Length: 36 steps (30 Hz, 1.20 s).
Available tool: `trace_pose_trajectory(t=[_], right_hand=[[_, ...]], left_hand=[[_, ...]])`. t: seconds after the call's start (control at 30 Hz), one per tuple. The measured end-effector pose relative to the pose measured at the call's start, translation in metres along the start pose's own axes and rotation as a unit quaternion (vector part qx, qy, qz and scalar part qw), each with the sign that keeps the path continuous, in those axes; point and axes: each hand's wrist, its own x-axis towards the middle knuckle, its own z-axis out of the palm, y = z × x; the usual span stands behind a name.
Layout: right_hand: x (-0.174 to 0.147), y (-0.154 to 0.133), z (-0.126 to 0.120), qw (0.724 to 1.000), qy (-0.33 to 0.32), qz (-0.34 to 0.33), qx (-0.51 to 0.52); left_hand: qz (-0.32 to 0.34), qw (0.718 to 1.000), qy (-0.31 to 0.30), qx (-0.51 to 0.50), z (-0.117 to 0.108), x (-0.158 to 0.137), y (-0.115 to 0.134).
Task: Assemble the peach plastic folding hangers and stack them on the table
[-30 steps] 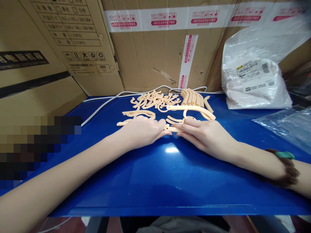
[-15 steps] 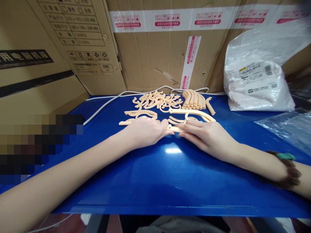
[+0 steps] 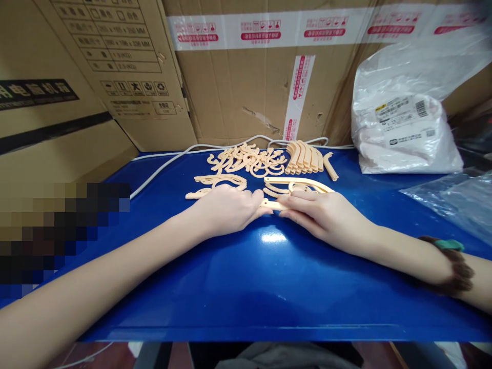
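Observation:
Both hands meet over the blue table (image 3: pixel 246 277), gripping a beige plastic folding hanger (image 3: pixel 273 205) from its two sides. My left hand (image 3: pixel 230 209) is closed at the hanger's left end, thumb pressed on it. The fingers of my right hand (image 3: pixel 321 215) pinch its right part and cover much of it. A long curved hanger arm (image 3: pixel 292 180) rises just behind my right fingers and appears to belong to the same piece. Behind my left hand lie several similar hangers (image 3: pixel 221 179), partly hidden by it.
Farther back is a heap of beige hooks (image 3: pixel 240 158). To its right stand curved hanger arms in a row (image 3: pixel 303 158), with one loose arm (image 3: pixel 329 166) beside them. A white cable (image 3: pixel 169 166), a plastic bag (image 3: pixel 407 128) and cardboard boxes (image 3: pixel 238 92) line the back.
The long hanger arm behind my right fingers has tipped slightly lower, towards the held part. Both hands keep their hold, and the whole view has shifted a little.

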Motion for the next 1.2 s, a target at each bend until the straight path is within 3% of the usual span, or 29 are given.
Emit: trace_pose_trajectory(t=[0.47, 1.2], right_hand=[[-0.0021, -0.0001, 0.0008, 0.995, 0.067, -0.039, -0.055], [-0.0014, 0.001, 0.0013, 1.0, 0.012, -0.005, -0.022]], left_hand=[[0.007, 0.999, 0.024, 0.02, -0.0025, -0.0011, -0.0019], [0.018, 0.999, 0.024, 0.018, -0.0005, -0.0012, -0.0011]])
